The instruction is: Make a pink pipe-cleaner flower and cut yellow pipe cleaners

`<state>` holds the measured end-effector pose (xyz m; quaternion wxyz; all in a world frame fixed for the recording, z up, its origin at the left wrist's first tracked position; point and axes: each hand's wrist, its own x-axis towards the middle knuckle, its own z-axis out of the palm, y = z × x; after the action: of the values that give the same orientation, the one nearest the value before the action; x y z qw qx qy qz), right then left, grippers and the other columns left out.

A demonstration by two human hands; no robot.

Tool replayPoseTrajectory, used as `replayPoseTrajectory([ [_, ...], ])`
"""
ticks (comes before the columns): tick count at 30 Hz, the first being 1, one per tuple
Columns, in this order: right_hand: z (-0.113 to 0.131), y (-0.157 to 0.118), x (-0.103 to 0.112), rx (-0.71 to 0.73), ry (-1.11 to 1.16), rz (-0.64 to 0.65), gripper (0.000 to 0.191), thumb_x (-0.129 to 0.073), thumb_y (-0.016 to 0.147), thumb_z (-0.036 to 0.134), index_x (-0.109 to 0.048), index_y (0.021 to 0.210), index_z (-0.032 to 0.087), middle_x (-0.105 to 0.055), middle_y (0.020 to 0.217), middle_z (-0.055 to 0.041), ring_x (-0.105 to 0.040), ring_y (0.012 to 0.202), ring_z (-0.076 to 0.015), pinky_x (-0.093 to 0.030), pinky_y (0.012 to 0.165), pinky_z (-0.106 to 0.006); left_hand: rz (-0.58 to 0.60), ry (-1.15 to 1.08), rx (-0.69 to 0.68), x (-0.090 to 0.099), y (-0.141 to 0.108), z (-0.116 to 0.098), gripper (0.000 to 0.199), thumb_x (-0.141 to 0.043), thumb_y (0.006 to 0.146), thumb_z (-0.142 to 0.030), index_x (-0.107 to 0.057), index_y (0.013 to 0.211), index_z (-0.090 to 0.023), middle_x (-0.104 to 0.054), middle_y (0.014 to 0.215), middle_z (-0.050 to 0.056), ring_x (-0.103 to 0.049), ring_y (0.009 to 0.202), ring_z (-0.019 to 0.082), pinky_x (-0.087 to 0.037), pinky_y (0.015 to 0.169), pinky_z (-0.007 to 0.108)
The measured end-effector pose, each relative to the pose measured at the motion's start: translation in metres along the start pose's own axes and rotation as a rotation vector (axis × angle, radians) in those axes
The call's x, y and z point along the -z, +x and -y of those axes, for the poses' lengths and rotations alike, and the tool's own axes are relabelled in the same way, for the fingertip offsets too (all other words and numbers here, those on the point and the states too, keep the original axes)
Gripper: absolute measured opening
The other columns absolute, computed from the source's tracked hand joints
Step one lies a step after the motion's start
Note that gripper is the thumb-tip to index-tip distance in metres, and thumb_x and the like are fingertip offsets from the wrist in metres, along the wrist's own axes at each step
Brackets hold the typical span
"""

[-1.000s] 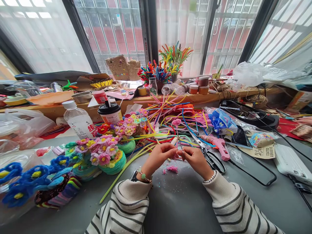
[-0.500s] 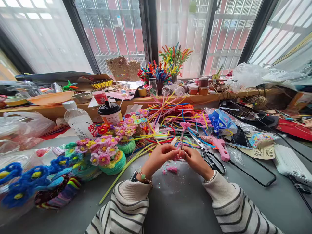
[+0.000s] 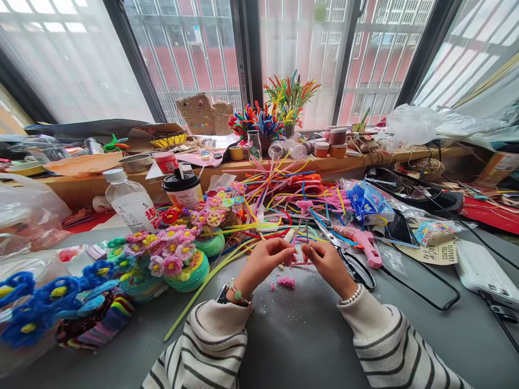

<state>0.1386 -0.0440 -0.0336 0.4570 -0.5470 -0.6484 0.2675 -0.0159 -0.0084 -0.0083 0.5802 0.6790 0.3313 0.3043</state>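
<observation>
Over the middle of the grey table, my right hand (image 3: 331, 266) pinches the thin stem of a pink pipe cleaner (image 3: 305, 206), whose fuzzy, looped top stands up above my fingers. To its left, my left hand (image 3: 266, 266) is closed in a pinch, thumb and forefinger close together. A thin reddish strand runs between the two hands, and my left fingertips appear to be on its end; the exact grip is partly hidden. Below the hands lies a tuft of pink fluff (image 3: 286, 282) with tiny glittery specks around it.
Pipe-cleaner flowers (image 3: 172, 251) crowd the left, by a plastic bottle (image 3: 132, 200) and lidded cup (image 3: 183, 190). Loose pipe cleaners (image 3: 279, 186) are heaped behind the hands. Scissors (image 3: 349, 259), a pink glue gun (image 3: 367, 246) with its cable, and a white power bank (image 3: 486, 273) lie right.
My hands have moved slightly apart at the fingertips, and the reddish strand now shows between them. The pink fluff at my left fingertips is no longer visible; the looped top has tilted slightly left.
</observation>
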Motion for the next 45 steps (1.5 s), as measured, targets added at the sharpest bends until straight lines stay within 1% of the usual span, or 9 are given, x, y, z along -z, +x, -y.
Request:
replayPoseTrajectory([
  [5, 0.0010, -0.0007, -0.0013, 0.006, 0.022, 0.084, 0.055, -0.025, 0.072, 0.064, -0.048, 0.060, 0.015, -0.035, 0.052, 0.0031, -0.033, 0.049, -0.0096, -0.024, 0.046, -0.022, 0.013, -0.030, -0.005, -0.0009, -0.0012, -0.0016, 0.023, -0.057, 0.066, -0.035, -0.055, 0.067, -0.012, -0.055, 0.061, 0.000, -0.050, 0.058, 0.009, -0.040, 0.056, 0.021],
  [9, 0.0005, -0.0002, -0.0018, 0.037, -0.018, 0.118, 0.055, -0.027, 0.070, 0.065, -0.048, 0.059, 0.015, -0.043, 0.056, 0.0006, -0.039, 0.054, -0.0114, -0.027, 0.048, -0.023, 0.017, -0.035, -0.009, -0.0016, -0.0026, -0.0034, 0.023, -0.058, 0.065, -0.035, -0.056, 0.065, -0.012, -0.056, 0.061, 0.001, -0.050, 0.058, 0.009, -0.040, 0.055, 0.020],
  [14, 0.0005, -0.0005, -0.0014, 0.040, -0.049, 0.117, 0.054, -0.027, 0.071, 0.064, -0.046, 0.057, 0.015, -0.042, 0.055, 0.0008, -0.037, 0.052, -0.0109, -0.026, 0.048, -0.023, 0.041, -0.029, -0.024, -0.0016, -0.0028, -0.0026, 0.024, -0.059, 0.064, -0.035, -0.056, 0.065, -0.011, -0.056, 0.060, 0.001, -0.050, 0.057, 0.009, -0.039, 0.054, 0.021],
  [25, 0.0037, -0.0026, 0.0004, 0.026, -0.099, 0.022, 0.045, -0.035, 0.074, 0.054, -0.038, 0.049, 0.017, -0.031, 0.048, 0.0044, -0.029, 0.047, -0.0081, -0.020, 0.044, -0.022, 0.047, -0.004, -0.008, -0.0020, -0.0034, -0.0027, 0.023, -0.058, 0.065, -0.034, -0.056, 0.065, -0.011, -0.057, 0.061, 0.002, -0.050, 0.056, 0.009, -0.038, 0.053, 0.021],
  [31, 0.0023, -0.0024, -0.0003, 0.041, -0.131, -0.056, 0.044, -0.041, 0.074, 0.048, -0.029, 0.046, 0.018, -0.027, 0.045, 0.0055, -0.027, 0.046, -0.0076, -0.021, 0.045, -0.022, 0.051, 0.009, -0.008, -0.0023, -0.0030, -0.0021, 0.023, -0.058, 0.065, -0.034, -0.055, 0.065, -0.011, -0.057, 0.061, 0.002, -0.049, 0.057, 0.010, -0.038, 0.053, 0.021],
  [35, 0.0038, -0.0027, 0.0000, 0.042, -0.137, -0.069, 0.044, -0.043, 0.074, 0.047, -0.029, 0.045, 0.018, -0.027, 0.046, 0.0054, -0.027, 0.046, -0.0079, -0.021, 0.045, -0.022, 0.057, -0.024, 0.005, -0.0021, -0.0029, -0.0041, 0.023, -0.059, 0.064, -0.034, -0.056, 0.068, -0.012, -0.056, 0.064, 0.002, -0.048, 0.057, 0.009, -0.037, 0.053, 0.021],
  [40, 0.0061, -0.0032, -0.0016, 0.060, -0.123, -0.007, 0.044, -0.044, 0.074, 0.049, -0.031, 0.045, 0.018, -0.027, 0.046, 0.0054, -0.027, 0.046, -0.0081, -0.021, 0.044, -0.022, -0.044, -0.075, 0.039, -0.0009, -0.0033, -0.0093, 0.029, -0.058, 0.065, -0.035, -0.057, 0.085, -0.014, -0.055, 0.071, 0.000, -0.045, 0.056, 0.007, -0.036, 0.053, 0.020],
  [43, 0.0066, -0.0034, -0.0028, 0.077, -0.118, 0.039, 0.044, -0.044, 0.073, 0.050, -0.031, 0.045, 0.018, -0.029, 0.046, 0.0055, -0.027, 0.046, -0.0079, -0.022, 0.044, -0.022, -0.116, -0.054, 0.027, 0.0004, -0.0033, -0.0093, 0.026, -0.054, 0.068, -0.037, -0.059, 0.078, -0.014, -0.054, 0.066, -0.001, -0.043, 0.057, 0.008, -0.033, 0.052, 0.019],
  [45, 0.0069, -0.0034, -0.0033, 0.089, -0.113, 0.069, 0.045, -0.044, 0.073, 0.051, -0.031, 0.045, 0.018, -0.030, 0.045, 0.0055, -0.028, 0.046, -0.0079, -0.022, 0.044, -0.022, -0.115, -0.064, 0.020, 0.0011, -0.0033, -0.0082, 0.026, -0.054, 0.068, -0.038, -0.059, 0.073, -0.014, -0.054, 0.066, -0.001, -0.044, 0.059, 0.008, -0.034, 0.053, 0.019],
])
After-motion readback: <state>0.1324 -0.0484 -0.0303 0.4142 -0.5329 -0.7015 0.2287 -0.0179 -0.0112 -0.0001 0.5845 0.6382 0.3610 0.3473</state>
